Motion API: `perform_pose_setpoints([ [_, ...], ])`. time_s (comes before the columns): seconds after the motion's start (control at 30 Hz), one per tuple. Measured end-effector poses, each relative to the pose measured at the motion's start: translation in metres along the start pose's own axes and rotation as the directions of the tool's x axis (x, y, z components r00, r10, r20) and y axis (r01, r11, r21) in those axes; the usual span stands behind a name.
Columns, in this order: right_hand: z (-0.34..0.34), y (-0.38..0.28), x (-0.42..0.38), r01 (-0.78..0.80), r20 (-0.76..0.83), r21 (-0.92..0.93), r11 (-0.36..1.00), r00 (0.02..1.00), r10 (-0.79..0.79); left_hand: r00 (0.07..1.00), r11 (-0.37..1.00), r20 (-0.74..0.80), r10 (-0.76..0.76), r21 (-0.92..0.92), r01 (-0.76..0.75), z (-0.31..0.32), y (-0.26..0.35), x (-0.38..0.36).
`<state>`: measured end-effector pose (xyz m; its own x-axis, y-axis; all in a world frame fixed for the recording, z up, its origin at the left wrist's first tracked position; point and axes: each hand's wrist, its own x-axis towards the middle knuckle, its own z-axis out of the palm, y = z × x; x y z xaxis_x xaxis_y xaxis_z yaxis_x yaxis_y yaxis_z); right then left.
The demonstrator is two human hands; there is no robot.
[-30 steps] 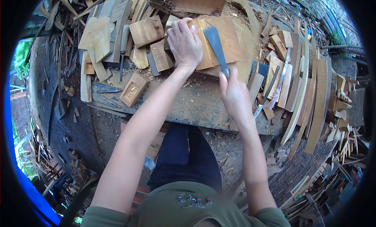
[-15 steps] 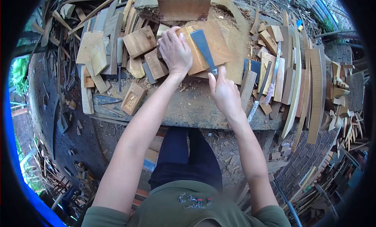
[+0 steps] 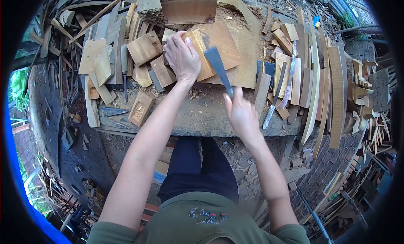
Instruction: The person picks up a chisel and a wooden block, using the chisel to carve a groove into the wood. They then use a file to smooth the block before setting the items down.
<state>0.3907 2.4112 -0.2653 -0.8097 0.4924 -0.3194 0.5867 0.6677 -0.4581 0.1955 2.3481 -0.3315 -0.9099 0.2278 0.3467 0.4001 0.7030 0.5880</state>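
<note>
At the bench's far side, my left hand (image 3: 182, 58) grips the left edge of a square wooden block (image 3: 223, 44), which has a pale, freshly cut strip along its left part. My right hand (image 3: 243, 115) is closed round the handle of a wide-bladed chisel (image 3: 219, 69), the handle mostly hidden in the fist. The dark blade points away from me and overlaps the block's lower part in this view. Beneath the block lies a flat pale board (image 3: 246, 63).
A large upright wood block (image 3: 188, 8) stands behind the work. Wood offcuts (image 3: 145, 48) crowd the left side, with a narrow chisel (image 3: 125, 71) among them. To the right lie long curved strips (image 3: 335, 96) and a saw-like blade (image 3: 290, 71). The worn bench (image 3: 193, 117) carries shavings.
My right hand has drawn the chisel back toward me, its blade lower across the block. My left hand keeps its hold on the block; the whole view has shifted slightly.
</note>
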Motion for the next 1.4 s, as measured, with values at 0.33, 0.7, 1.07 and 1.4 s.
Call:
perform_pose_setpoints([
  [0.33, 0.007, 0.004, -0.01, 0.01, -0.033, -0.081, 0.997, 0.999, -0.013, 0.997, 1.0, -0.08, 0.001, 0.028, 0.001, 0.009, -0.009, 0.001],
  [0.7, -0.004, 0.009, -0.001, 0.06, -0.049, -0.114, 0.992, 0.997, -0.066, 0.996, 0.999, -0.092, -0.01, 0.036, 0.013, 0.01, -0.013, -0.001],
  [1.07, 0.003, -0.008, 0.047, 0.106, -0.035, 0.025, 0.994, 0.994, -0.106, 0.995, 0.999, -0.09, -0.036, 0.028, 0.038, 0.008, -0.009, 0.004],
  [1.4, -0.002, -0.016, 0.069, 0.186, -0.073, -0.033, 0.982, 0.979, -0.188, 0.994, 0.998, -0.088, -0.067, 0.007, 0.068, 0.004, -0.002, 0.003],
])
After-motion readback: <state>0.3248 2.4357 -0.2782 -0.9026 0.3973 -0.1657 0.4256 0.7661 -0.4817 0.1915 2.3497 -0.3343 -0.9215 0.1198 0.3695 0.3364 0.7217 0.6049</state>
